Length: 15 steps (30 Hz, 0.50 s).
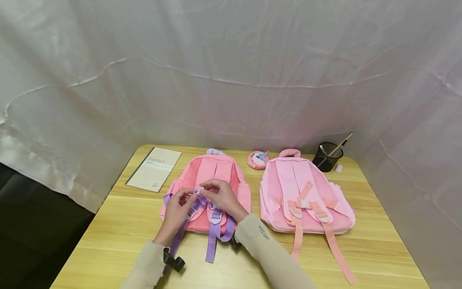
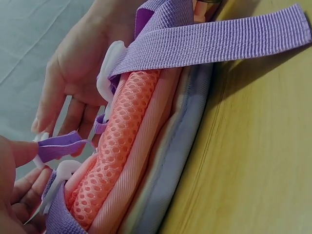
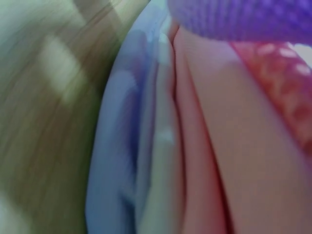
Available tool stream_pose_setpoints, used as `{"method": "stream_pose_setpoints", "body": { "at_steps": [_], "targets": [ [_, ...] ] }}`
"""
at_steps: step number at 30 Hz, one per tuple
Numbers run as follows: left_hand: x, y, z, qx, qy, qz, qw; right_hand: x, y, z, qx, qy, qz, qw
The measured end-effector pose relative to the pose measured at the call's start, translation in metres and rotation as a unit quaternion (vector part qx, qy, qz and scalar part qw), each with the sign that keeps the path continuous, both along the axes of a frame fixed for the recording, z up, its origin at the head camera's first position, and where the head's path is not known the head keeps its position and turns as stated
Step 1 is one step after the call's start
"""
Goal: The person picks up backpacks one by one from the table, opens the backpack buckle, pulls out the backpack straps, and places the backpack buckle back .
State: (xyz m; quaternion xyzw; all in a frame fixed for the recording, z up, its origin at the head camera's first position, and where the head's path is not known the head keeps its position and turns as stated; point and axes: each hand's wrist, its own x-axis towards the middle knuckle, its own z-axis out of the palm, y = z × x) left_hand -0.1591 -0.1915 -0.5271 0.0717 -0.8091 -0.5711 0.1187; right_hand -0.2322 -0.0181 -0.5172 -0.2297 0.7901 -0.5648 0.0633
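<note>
A coral-pink backpack (image 1: 215, 168) lies with its shoulder straps up and its purple webbing hanging over the table. Above its lower middle, my left hand (image 1: 178, 210) pinches a small white plastic buckle (image 2: 39, 153) on a short purple strap (image 2: 61, 146). From the other side, the fingers of my right hand (image 1: 221, 196) meet at the same buckle, with thumb and forefinger close together. White strap adjusters (image 1: 215, 216) sit at the strap ends below. Only the bag's layered side and a purple strap (image 3: 243, 19) show in the right wrist view, not the hand.
A lighter pink backpack (image 1: 272, 188) with peach straps lies to the right. A round pink pouch (image 1: 255, 162) is behind the bags. A notebook (image 1: 155, 168) lies at the left, and a black mesh pen holder (image 1: 326, 162) stands back right beside an eraser (image 1: 339, 168).
</note>
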Motion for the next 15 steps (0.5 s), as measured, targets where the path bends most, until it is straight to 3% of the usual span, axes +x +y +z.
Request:
{"method": "stream_pose_setpoints", "body": {
  "at_steps": [6, 15],
  "targets": [
    [0.0020, -0.0010, 0.0015, 0.053, 0.013, 0.001, 0.9985, 0.0029, 0.0032, 0.0003, 0.013, -0.013, 0.020, 0.9996],
    [0.0022, -0.0023, -0.0034, 0.059, 0.000, 0.013, 0.9982, 0.0039, 0.0051, -0.0032, 0.034, -0.003, 0.043, 0.9985]
  ]
}}
